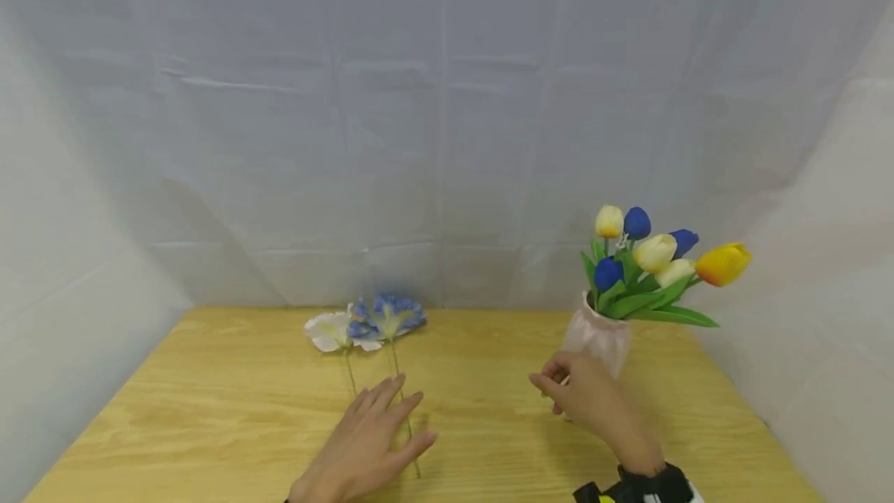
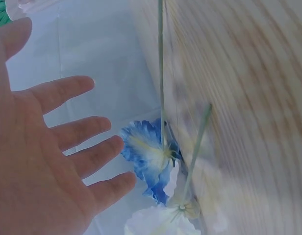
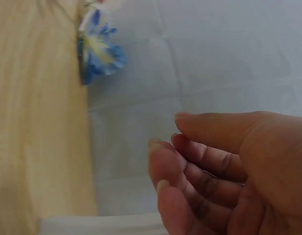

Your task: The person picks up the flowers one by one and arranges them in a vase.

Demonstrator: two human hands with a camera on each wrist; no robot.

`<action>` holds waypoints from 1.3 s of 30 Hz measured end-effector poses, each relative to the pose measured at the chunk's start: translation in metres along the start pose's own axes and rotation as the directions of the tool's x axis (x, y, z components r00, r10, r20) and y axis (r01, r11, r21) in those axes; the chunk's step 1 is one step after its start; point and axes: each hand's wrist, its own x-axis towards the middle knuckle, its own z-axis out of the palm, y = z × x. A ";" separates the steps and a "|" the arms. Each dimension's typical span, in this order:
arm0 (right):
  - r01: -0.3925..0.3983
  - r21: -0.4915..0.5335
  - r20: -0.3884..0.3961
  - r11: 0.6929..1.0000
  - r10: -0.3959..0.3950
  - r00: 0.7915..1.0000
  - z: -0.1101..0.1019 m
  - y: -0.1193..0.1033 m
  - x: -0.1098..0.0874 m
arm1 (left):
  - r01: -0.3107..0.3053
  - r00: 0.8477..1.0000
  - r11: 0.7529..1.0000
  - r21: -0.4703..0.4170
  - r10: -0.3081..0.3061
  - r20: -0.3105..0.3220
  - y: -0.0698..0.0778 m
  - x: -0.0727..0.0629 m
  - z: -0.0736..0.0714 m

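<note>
My left hand (image 1: 366, 437), fingers spread, hovers close over the stems of two artificial flowers. One has a ruffled blue bloom (image 1: 391, 318) with a pale yellow middle; beside it lies a white bloom (image 1: 327, 331), which the blue one partly overlaps. In the left wrist view the palm (image 2: 48, 152) holds nothing, and both thin green stems show past the fingertips. My right hand (image 1: 594, 402) is in front of a pale pink vase (image 1: 594, 336), hiding its lower part. Its fingers are loosely curled, with a gap between thumb and fingertips and nothing in it.
Artificial tulips in white (image 1: 655, 253), blue (image 1: 608, 274) and orange-yellow (image 1: 723, 264), with green leaves, stand in the vase and lean right. The wooden table (image 1: 209, 402) ends against a grey-white cloth backdrop (image 1: 447, 138), which also rises at both sides.
</note>
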 end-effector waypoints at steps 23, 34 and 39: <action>0.017 -0.008 0.012 1.000 -0.017 1.000 0.079 0.012 0.028 | 0.082 0.997 0.997 0.007 -0.082 -0.006 -0.016 -0.015 -0.013; 0.085 0.002 0.022 0.996 -0.085 0.996 0.115 -0.004 0.037 | 0.150 0.989 0.989 0.005 -0.150 0.005 -0.027 -0.026 -0.018; 0.096 0.012 0.038 0.995 -0.097 0.995 0.128 -0.011 0.039 | 0.182 0.983 0.983 0.018 -0.182 0.009 -0.032 -0.032 -0.021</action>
